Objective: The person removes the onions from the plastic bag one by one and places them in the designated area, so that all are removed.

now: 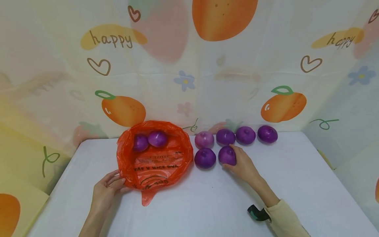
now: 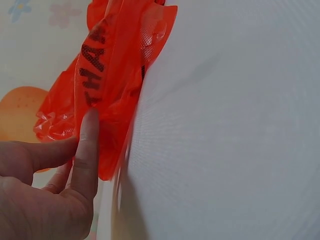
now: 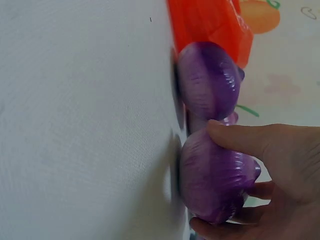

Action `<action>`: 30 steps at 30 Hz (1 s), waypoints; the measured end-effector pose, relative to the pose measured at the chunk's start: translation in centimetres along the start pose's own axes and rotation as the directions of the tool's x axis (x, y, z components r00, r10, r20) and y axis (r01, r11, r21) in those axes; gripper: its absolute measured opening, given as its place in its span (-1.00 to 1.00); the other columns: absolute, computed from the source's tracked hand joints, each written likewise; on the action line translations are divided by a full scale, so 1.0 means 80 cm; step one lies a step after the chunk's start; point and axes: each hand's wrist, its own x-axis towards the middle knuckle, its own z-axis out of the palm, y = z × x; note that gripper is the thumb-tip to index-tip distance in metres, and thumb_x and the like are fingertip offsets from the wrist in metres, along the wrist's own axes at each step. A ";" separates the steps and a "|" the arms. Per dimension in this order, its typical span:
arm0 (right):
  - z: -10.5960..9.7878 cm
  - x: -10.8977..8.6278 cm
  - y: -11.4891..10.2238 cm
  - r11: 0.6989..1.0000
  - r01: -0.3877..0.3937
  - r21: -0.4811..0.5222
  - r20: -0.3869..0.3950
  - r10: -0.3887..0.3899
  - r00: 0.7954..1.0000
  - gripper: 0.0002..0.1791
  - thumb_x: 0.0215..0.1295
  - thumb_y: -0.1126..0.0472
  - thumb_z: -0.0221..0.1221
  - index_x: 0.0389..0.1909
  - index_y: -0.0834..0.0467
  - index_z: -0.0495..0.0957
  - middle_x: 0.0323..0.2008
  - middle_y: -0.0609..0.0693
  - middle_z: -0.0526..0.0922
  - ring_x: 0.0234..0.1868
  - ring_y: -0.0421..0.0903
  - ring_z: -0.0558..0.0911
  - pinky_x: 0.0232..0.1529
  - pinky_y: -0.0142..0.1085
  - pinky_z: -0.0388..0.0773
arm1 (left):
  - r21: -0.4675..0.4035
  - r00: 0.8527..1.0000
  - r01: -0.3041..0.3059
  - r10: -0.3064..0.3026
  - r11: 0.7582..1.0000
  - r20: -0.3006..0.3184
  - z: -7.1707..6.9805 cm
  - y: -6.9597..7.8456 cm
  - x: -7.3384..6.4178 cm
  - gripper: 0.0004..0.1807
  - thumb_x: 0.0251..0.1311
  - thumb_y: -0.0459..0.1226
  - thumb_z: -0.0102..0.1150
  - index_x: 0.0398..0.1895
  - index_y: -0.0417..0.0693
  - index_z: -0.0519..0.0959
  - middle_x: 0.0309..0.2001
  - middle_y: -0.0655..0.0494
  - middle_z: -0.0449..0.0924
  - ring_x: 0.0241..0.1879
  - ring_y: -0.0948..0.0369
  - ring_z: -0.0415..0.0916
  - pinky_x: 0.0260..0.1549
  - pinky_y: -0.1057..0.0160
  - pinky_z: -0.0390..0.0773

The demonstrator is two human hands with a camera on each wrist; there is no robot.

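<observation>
A red plastic bag (image 1: 165,171) with printed words stands with its mouth spread wide, and two purple onions, one of them a glossy onion (image 1: 157,138), lie inside at its back. At the bag's near left side is my left hand (image 1: 108,187); in the left wrist view its fairly straight fingers (image 2: 86,160) touch the outside of the red bag (image 2: 120,85). My right hand (image 1: 244,164) grips a purple onion (image 1: 226,156), thumb on one side and fingers round the other. The gripped onion (image 3: 215,175) appears low against the table in the right wrist view.
Just left of the gripped onion sits another purple onion (image 1: 205,158). Behind them several more stand in a row, from a paler onion (image 1: 204,140) to the rightmost onion (image 1: 267,134). The white table (image 1: 207,210) meets a patterned cloth backdrop (image 1: 225,82).
</observation>
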 end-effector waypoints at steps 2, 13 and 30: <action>0.000 -0.001 0.000 1.000 0.007 0.000 -0.001 -0.007 1.000 -0.12 0.04 0.17 0.46 0.32 0.43 0.25 0.19 0.41 0.42 0.21 0.33 0.43 0.22 0.19 0.37 | 0.008 1.000 0.010 -0.010 1.000 -0.007 0.001 -0.001 0.001 -0.39 0.38 -0.32 0.09 0.46 -0.15 0.20 0.00 0.14 0.63 -0.25 0.39 0.65 -0.19 0.38 0.65; -0.002 -0.005 -0.001 1.000 -0.022 0.016 0.014 0.022 1.000 -0.11 0.11 0.14 0.42 0.36 0.40 0.20 0.23 0.41 0.37 0.22 0.35 0.43 0.19 0.22 0.40 | 0.042 1.000 0.013 -0.013 0.999 -0.010 0.006 -0.004 0.001 -0.39 0.39 -0.30 0.08 0.46 -0.16 0.20 0.14 -0.08 0.55 -0.26 0.38 0.65 -0.21 0.38 0.65; -0.010 0.006 -0.045 0.999 0.033 0.003 -0.067 -0.033 0.997 0.08 0.07 0.06 0.45 0.48 0.31 0.03 0.41 0.40 0.12 0.41 0.34 0.18 0.31 0.23 0.22 | 0.005 1.000 0.022 -0.022 1.000 -0.002 0.004 -0.006 0.002 -0.37 0.39 -0.31 0.07 0.48 -0.16 0.17 0.18 -0.08 0.52 -0.25 0.39 0.65 -0.18 0.38 0.65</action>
